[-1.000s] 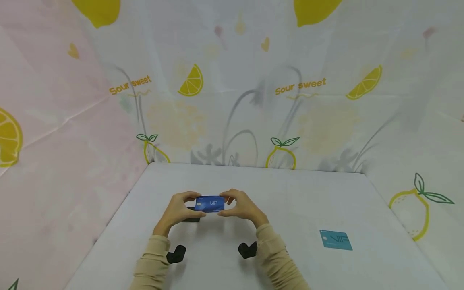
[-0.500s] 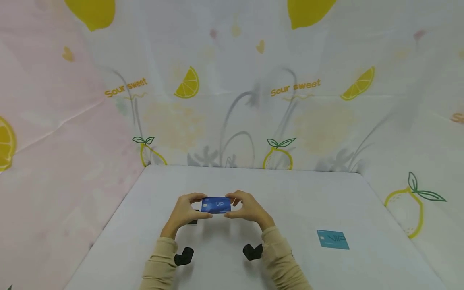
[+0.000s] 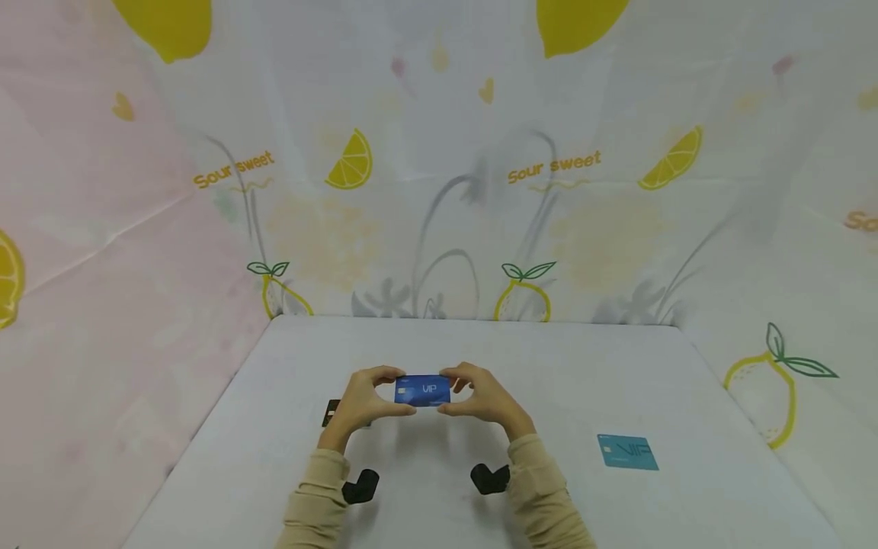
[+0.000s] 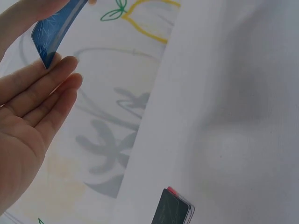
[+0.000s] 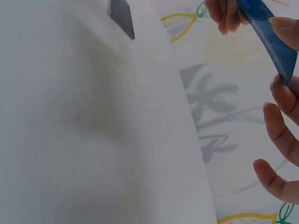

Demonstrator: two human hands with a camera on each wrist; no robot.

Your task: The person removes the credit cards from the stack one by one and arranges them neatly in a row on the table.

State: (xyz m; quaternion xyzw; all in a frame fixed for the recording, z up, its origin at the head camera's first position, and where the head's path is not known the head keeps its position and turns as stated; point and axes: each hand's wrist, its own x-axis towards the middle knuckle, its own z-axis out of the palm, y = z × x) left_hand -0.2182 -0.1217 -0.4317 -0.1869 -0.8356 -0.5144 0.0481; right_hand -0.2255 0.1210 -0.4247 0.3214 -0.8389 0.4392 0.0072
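A blue VIP card (image 3: 422,390) is held up above the table, its printed face toward the head camera. My left hand (image 3: 362,402) pinches its left end between thumb and fingers, while my right hand (image 3: 483,398) pinches the right end the same way. In the left wrist view the blue card (image 4: 53,32) slants between thumb and fingertips; the other left fingers extend. The right wrist view shows the blue card (image 5: 271,39) edge-on, with the remaining right fingers loosely bent. Behind the left hand, a dark card stack (image 3: 331,412) lies partly hidden on the table.
A teal VIP card (image 3: 627,452) lies flat at the right of the white table (image 3: 549,381). The dark stack (image 4: 172,207) looks several cards thick, with a red edge. Lemon-print cloth (image 3: 425,213) walls the back and sides. Black wrist mounts (image 3: 360,486) stick out beside the sleeves.
Both hands have shifted right together with the blue card, uncovering the left side of the dark stack. The background has slid slightly left in the view. The grip looks the same.
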